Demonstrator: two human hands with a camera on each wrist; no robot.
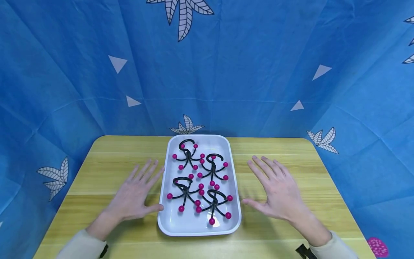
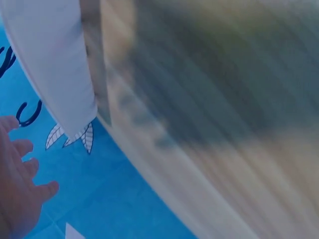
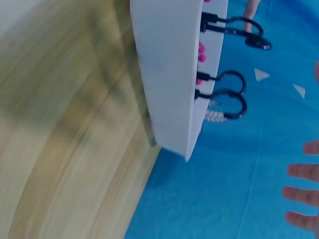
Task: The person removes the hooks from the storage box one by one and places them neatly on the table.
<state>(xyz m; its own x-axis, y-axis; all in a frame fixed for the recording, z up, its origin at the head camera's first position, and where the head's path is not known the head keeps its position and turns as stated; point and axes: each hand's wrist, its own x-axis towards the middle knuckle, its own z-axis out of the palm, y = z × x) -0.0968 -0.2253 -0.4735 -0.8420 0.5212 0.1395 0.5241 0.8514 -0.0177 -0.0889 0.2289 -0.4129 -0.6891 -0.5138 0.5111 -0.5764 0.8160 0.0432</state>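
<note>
A white rectangular tray (image 1: 171, 223) lies on the table with several black multi-arm hanging hooks in it; each has a curled top and pink balls on its arm ends. One such hook (image 1: 188, 154) is at the far left of the tray, another (image 1: 214, 202) at the near right. My left hand (image 1: 132, 197) has its fingers spread, the thumb tip right at the tray's left rim. To the right of the tray, my right hand (image 1: 280, 192) is held palm down with fingers apart and nothing in it. Hook tops (image 3: 232, 94) show above the tray wall in the right wrist view.
The pale wooden table (image 1: 265, 237) has rounded far corners. Behind it and along both sides hangs a blue cloth (image 1: 245, 54) printed with leaves and triangles. A black strap (image 1: 305, 251) shows at the right sleeve (image 1: 334, 248).
</note>
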